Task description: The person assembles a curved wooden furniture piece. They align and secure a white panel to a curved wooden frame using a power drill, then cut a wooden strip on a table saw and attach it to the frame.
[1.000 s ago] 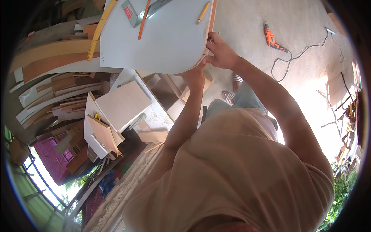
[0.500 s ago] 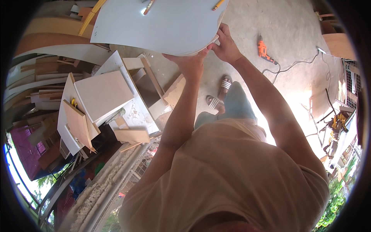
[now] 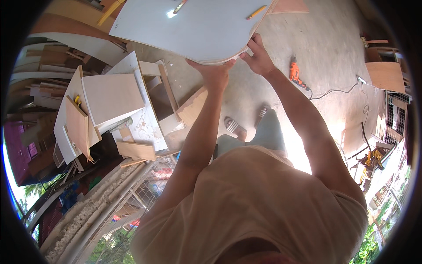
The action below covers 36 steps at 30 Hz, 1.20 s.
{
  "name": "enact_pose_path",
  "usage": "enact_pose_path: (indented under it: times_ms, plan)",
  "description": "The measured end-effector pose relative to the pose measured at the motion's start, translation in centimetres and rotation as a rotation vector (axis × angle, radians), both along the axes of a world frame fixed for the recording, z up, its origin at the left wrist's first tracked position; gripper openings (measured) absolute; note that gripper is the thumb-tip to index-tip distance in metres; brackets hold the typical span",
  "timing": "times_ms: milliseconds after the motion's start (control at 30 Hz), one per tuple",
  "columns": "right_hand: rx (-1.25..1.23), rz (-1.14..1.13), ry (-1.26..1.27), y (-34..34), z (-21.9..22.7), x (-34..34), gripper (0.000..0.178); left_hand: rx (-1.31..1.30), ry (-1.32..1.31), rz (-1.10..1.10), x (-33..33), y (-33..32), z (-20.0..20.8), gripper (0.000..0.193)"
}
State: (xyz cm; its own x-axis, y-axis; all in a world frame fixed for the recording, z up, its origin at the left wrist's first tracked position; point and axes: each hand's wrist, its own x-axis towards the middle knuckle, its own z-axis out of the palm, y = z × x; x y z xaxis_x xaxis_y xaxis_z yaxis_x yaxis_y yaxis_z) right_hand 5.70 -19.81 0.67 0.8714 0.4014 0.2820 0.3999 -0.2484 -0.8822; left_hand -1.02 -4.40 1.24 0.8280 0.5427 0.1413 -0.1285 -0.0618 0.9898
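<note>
A white board (image 3: 189,31) with a curved near edge spans the top of the view. My left hand (image 3: 213,74) is closed at its near edge, with part of the fingers hidden beneath. Just to the right, my right hand (image 3: 260,58) grips the board's curved right corner, its thumb on a thin pale strip (image 3: 241,56) along the edge. Whether that strip is loose or attached I cannot tell. On the board lie a yellow pencil (image 3: 256,12) and a slim stick-like object (image 3: 179,6), cut off by the top of the view.
An orange power drill (image 3: 295,74) lies on the concrete floor to the right, its cord (image 3: 334,91) trailing rightward. Wooden panels (image 3: 113,97) and an open box frame (image 3: 160,94) crowd the left. My sandalled feet (image 3: 232,125) stand below. Metal mesh (image 3: 395,115) borders the far right.
My right thumb has moved slightly apart from my left fingers. Both hands stay on the board, which sits a little farther right in view. My feet have shifted on the floor.
</note>
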Motion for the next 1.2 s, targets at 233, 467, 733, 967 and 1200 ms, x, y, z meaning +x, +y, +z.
enact_pose_path:
  times_ms: [233, 467, 733, 967, 1200]
  plan:
    - [0.049, -0.038, 0.096, 0.6, -0.8, 0.6, 0.043, 0.106, 0.09, 0.078, 0.2, -0.7, -0.9, 0.14]
    - [0.043, -0.031, 0.017, 0.5, -0.5, 0.6, 0.041, 0.092, 0.091, 0.032, -0.1, -0.1, -2.6, 0.15]
    - [-0.048, -0.054, -0.056, 0.4, -0.7, 1.1, 0.039, 0.095, 0.217, 0.006, -1.7, 0.8, -2.0, 0.138]
    - [-0.066, -0.037, -0.012, 0.2, -1.0, 1.2, 0.041, -0.165, 0.378, 0.101, -4.5, 8.5, -6.0, 0.05]
    - [-0.043, -0.019, -0.082, 0.4, -1.4, 1.3, 0.039, -0.561, 0.312, -0.153, -2.4, 6.7, -5.5, 0.018]
